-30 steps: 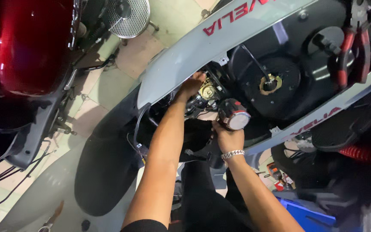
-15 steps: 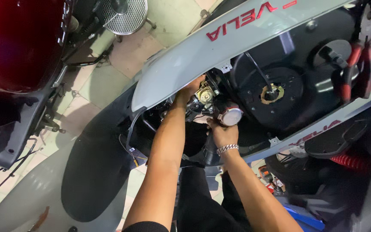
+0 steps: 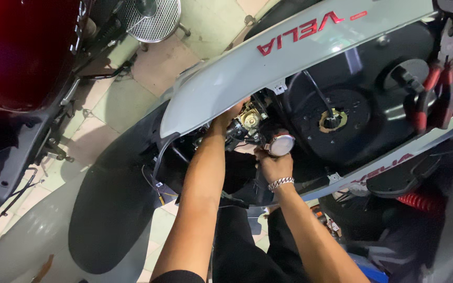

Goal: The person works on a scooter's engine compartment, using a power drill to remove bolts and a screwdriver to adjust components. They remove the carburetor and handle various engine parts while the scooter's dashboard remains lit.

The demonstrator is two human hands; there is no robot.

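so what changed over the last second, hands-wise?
Little. The left hand stays tucked under the grey scooter panel at the brass carburettor part. The right hand still grips the round metal-faced piece, now shifted a little up toward the left hand. Nothing taken or released; the red-handled pliers lie untouched.

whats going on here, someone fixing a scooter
A person leans over a grey scooter with its seat area opened up. Their left hand reaches under the side panel beside a brass-coloured engine part. Their right hand, with a metal bracelet on the wrist, holds a small round silver-faced part next to it. A dark red vehicle stands nearby.
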